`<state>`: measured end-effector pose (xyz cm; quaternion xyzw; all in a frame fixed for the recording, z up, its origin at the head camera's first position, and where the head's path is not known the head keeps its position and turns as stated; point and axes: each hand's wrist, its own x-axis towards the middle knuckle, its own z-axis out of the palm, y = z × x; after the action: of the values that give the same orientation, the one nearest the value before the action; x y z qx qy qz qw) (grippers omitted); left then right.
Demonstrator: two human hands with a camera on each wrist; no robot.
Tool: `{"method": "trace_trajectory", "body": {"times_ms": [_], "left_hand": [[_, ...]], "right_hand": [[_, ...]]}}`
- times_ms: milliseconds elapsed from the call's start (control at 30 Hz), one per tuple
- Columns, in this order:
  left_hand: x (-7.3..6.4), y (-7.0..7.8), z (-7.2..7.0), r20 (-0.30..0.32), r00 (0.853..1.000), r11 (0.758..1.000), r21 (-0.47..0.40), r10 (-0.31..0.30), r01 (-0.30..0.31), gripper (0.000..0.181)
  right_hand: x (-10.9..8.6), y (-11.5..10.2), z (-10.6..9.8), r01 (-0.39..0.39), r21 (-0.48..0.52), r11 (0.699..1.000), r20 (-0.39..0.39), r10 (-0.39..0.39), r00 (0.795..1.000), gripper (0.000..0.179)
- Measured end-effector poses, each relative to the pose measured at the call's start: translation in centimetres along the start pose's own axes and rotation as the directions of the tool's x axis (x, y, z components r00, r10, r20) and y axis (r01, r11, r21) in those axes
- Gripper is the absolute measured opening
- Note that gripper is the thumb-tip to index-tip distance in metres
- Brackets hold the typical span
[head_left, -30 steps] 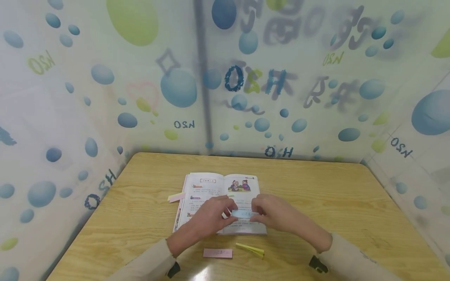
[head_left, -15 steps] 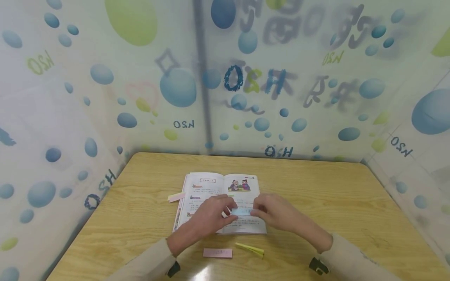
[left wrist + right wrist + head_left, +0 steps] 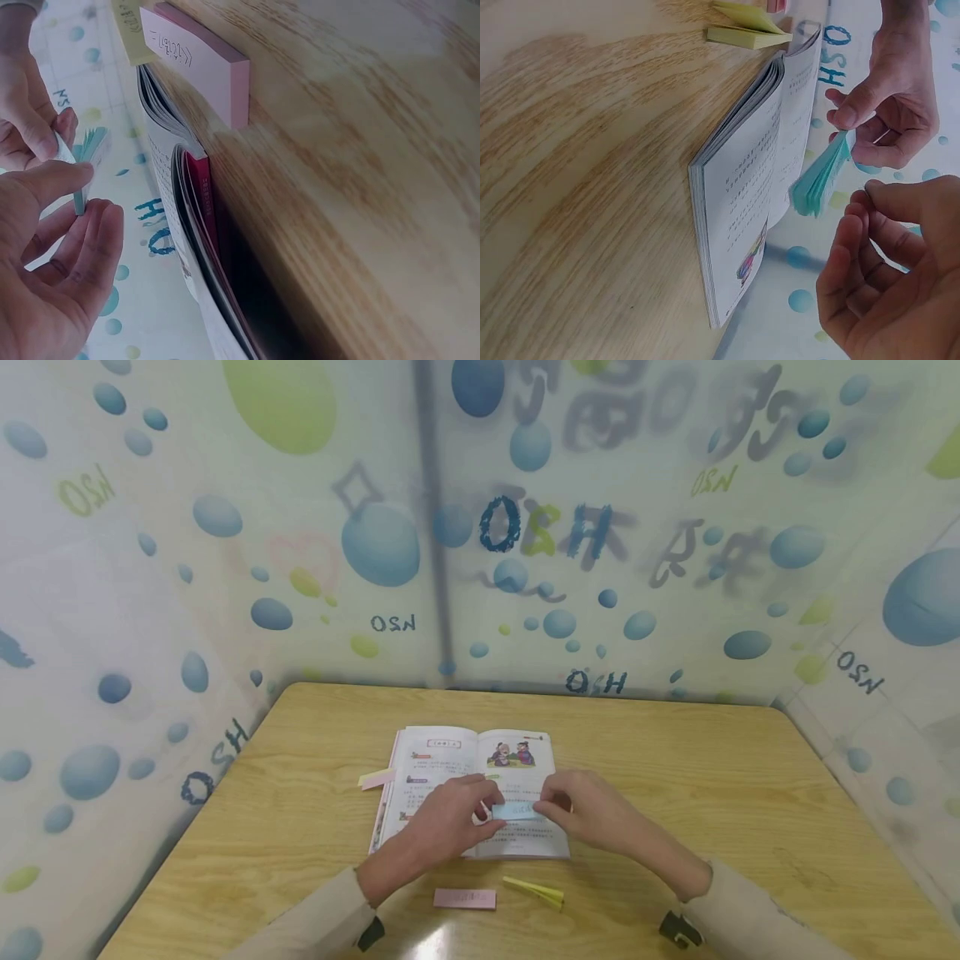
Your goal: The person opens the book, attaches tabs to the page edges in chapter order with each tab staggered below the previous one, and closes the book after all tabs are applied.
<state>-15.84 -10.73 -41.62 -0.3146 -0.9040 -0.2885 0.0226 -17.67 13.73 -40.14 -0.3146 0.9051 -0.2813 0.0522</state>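
Note:
Over the open book, both hands meet at a small light-blue sticky note pad with handwriting on it. My left hand pinches the pad at its left end between thumb and fingers. In the right wrist view the pad's sheets fan apart at the free end. My right hand has thumb and forefinger closed together at the pad's right end. A pale top sheet runs up to the right thumb in the left wrist view, pinched there.
On the wooden table, a pink sticky note pad and a yellow one lie in front of the book. Pink and yellow tabs stick out from the book's left edge. A patterned curtain stands behind.
The right hand's thumb and fingers have shifted slightly upward and drawn together at the pad's right end. The left hand keeps its grip nearly still; book and other pads have not moved.

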Motion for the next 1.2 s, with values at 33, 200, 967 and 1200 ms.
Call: {"method": "trace_trajectory", "body": {"times_ms": [33,200,967,1200], "left_hand": [[0.0,0.0,0.0,0.001,1.0,1.0,0.002,-0.002,0.002,0.017],[-0.1,-0.1,0.1,0.012,1.0,1.0,0.019,-0.019,0.019,0.018],[0.3,0.1,-0.4,0.035,0.998,0.999,0.028,-0.047,0.046,0.016],[0.3,0.1,-0.9,0.031,0.998,0.998,-0.017,-0.057,0.057,0.014]], "right_hand": [[0.0,0.0,0.0,0.004,0.002,1.0,0.001,-0.004,1.0,0.013],[0.2,-0.4,0.1,0.041,0.047,0.998,0.012,-0.042,0.999,0.012],[1.2,-3.3,-0.6,0.15,0.14,0.979,-0.001,-0.152,0.988,0.011],[0.7,-3.7,-1.4,0.18,0.125,0.976,-0.01,-0.18,0.984,0.011]]}}
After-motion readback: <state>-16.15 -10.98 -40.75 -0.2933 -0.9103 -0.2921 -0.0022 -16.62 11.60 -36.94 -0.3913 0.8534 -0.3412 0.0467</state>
